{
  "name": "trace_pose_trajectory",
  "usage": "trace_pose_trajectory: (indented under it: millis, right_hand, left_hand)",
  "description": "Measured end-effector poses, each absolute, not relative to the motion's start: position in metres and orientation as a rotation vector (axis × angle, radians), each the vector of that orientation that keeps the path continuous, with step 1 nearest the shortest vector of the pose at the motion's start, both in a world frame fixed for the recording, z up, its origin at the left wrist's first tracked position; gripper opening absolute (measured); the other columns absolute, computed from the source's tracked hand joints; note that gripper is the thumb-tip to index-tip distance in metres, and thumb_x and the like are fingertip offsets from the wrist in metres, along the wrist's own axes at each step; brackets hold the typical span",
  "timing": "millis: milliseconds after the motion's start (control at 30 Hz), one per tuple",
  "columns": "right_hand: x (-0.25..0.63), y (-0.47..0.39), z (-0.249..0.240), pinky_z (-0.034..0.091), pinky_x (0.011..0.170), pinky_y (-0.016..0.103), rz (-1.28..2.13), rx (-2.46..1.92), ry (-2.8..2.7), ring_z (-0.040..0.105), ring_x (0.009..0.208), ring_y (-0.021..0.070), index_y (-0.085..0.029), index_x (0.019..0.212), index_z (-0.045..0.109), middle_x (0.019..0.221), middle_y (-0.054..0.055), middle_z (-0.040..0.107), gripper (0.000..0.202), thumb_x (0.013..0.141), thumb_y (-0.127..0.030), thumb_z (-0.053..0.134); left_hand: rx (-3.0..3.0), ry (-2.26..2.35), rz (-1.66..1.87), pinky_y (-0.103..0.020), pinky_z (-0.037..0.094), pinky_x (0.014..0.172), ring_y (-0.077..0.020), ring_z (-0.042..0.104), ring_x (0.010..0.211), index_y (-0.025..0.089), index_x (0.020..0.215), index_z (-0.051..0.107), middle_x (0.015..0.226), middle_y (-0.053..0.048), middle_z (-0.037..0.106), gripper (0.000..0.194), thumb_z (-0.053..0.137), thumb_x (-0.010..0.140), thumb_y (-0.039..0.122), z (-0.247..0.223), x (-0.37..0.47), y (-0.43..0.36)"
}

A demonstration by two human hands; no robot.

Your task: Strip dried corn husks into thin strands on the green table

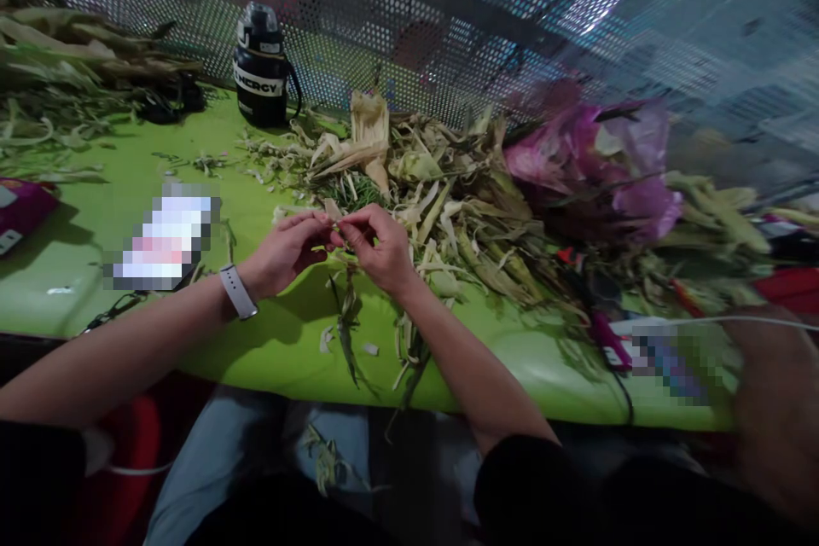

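Above the green table (281, 358), my left hand (291, 252) and my right hand (380, 252) meet with fingers pinched together. Between the fingertips is a small pale piece of husk (332, 209); most of it is hidden by the fingers. Just beyond and to the right of my hands lies a heap of dry and green corn husks (473, 226). One large tan husk (369, 132) stands up at its back. A few green strips and pale scraps (345, 337) lie below my hands, near the table's front edge.
A black bottle (261, 72) stands at the back by a perforated metal screen (397, 17). A phone (163, 239) lies left of my hands. Another husk pile (70, 60) is far left, a pink plastic bag (601, 158) right. Another person's arm (777, 409) is at far right.
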State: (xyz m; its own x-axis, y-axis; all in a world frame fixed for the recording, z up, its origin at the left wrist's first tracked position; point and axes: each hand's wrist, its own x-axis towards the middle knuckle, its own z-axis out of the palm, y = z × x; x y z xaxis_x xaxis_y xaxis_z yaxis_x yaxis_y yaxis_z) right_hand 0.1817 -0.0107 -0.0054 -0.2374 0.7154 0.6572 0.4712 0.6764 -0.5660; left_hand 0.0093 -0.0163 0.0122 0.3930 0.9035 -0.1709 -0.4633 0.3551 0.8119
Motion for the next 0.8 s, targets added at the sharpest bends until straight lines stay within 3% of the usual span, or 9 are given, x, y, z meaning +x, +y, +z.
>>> trace_pose_trajectory:
  millis: [267, 433, 600, 800]
  right_hand:
    - [0.176, -0.016, -0.004, 0.045, 0.053, 0.023, 0.582, -1.037, -1.727, 0.055, 0.054, 0.0091, -0.02, 0.086, 0.056, 0.065, -0.003, 0.06, 0.02, 0.09, -0.039, 0.059]
    - [0.179, -0.011, -0.007, 0.046, 0.054, 0.022, 0.707, -1.033, -1.723, 0.059, 0.057, 0.0096, -0.02, 0.087, 0.055, 0.066, -0.003, 0.061, 0.023, 0.087, -0.042, 0.061]
    - [0.189, -0.005, -0.003, 0.044, 0.054, 0.022, 0.561, -0.927, -1.824, 0.053, 0.059, 0.0081, -0.02, 0.092, 0.063, 0.076, -0.001, 0.06, 0.021, 0.085, -0.039, 0.068]
    - [0.193, 0.0, -0.002, 0.049, 0.063, 0.027, 0.294, -0.803, -1.969, 0.058, 0.075, 0.0134, -0.022, 0.089, 0.068, 0.084, 0.003, 0.063, 0.012, 0.089, -0.034, 0.064]
  left_hand:
    - [0.947, 0.667, 0.996, -0.019, 0.045, 0.06, -0.0093, 0.06, 0.067, 0.014, 0.079, 0.06, 0.076, -0.003, 0.068, 0.011, 0.063, 0.085, 0.022, 0.005, 0.013, -0.021]
    - [1.066, 0.723, 1.001, -0.019, 0.044, 0.061, -0.0087, 0.059, 0.068, 0.014, 0.079, 0.06, 0.077, -0.002, 0.066, 0.01, 0.061, 0.085, 0.022, 0.005, 0.013, -0.022]
    - [0.97, 0.707, 1.004, -0.019, 0.044, 0.059, -0.009, 0.058, 0.065, 0.015, 0.078, 0.061, 0.073, -0.002, 0.065, 0.01, 0.062, 0.084, 0.021, 0.01, 0.011, -0.019]
    - [0.815, 0.718, 0.982, -0.016, 0.043, 0.054, -0.0071, 0.055, 0.058, 0.014, 0.077, 0.06, 0.066, 0.0, 0.061, 0.01, 0.056, 0.087, 0.015, 0.015, 0.01, -0.017]
